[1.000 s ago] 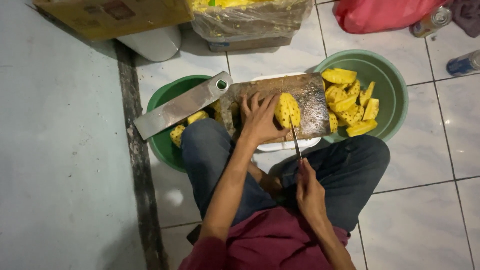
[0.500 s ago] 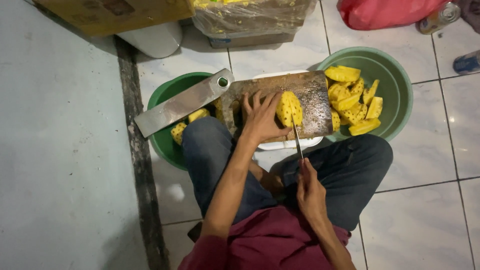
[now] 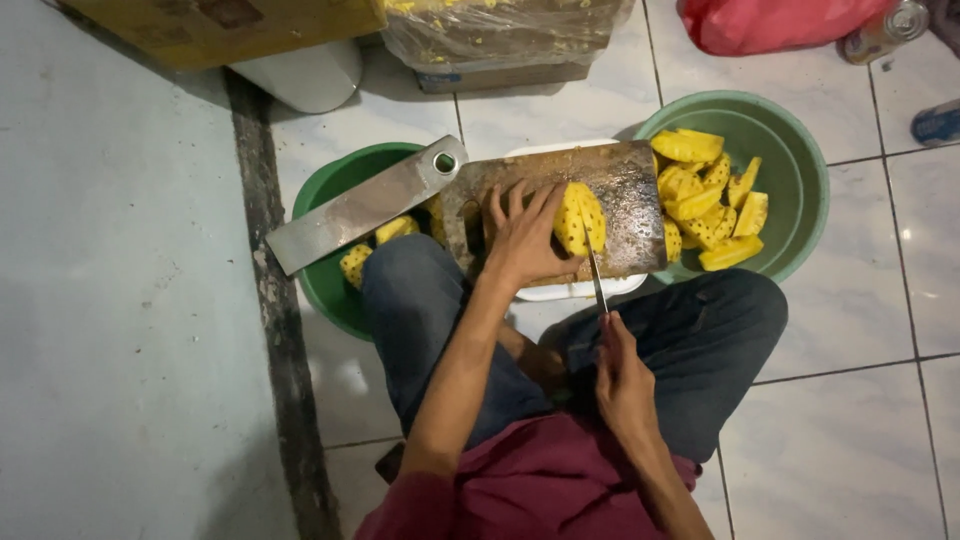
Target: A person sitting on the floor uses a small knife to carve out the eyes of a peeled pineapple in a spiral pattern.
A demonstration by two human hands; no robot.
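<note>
Here we slice a peeled pineapple (image 3: 578, 218) on the worn wooden board (image 3: 630, 205).

From the left: a flat metal bar (image 3: 365, 205) lies over the dark green basin (image 3: 330, 270); our left hand (image 3: 522, 238) spreads flat, steadying the knobbly yellow fruit; our right hand (image 3: 620, 375) grips a thin knife (image 3: 596, 275). Wet flesh could slip, sending the blade toward our fingers. Rightmost, a pale green basin (image 3: 800, 190) holds wedges.
</note>
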